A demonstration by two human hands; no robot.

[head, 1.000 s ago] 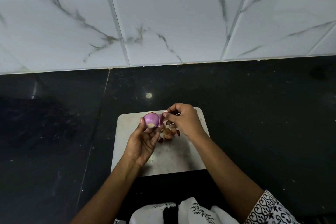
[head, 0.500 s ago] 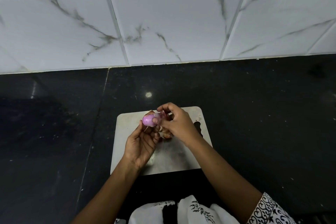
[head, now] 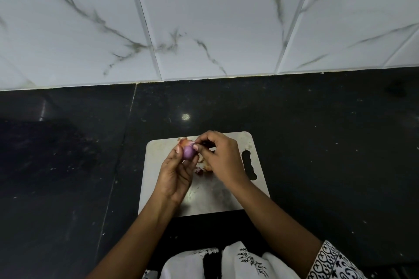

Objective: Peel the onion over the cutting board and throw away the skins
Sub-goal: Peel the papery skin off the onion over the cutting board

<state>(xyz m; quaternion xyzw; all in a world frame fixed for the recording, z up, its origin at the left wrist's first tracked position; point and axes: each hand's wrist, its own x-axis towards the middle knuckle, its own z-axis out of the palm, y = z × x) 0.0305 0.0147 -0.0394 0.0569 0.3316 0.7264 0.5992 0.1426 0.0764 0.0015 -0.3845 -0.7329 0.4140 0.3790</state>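
Two hands work above the cutting board's far edge: left hand grips the onion, right fingers pinch its skin.

Room around my grip on the onion

My left hand holds it and my right hand pinches at it above the cutting board. Just under and right of the grip, a heap of skins lies on the board. Left, right and beyond the grip, the black counter spreads flat and gives my hands passage, until the tiled wall closes it off well behind.
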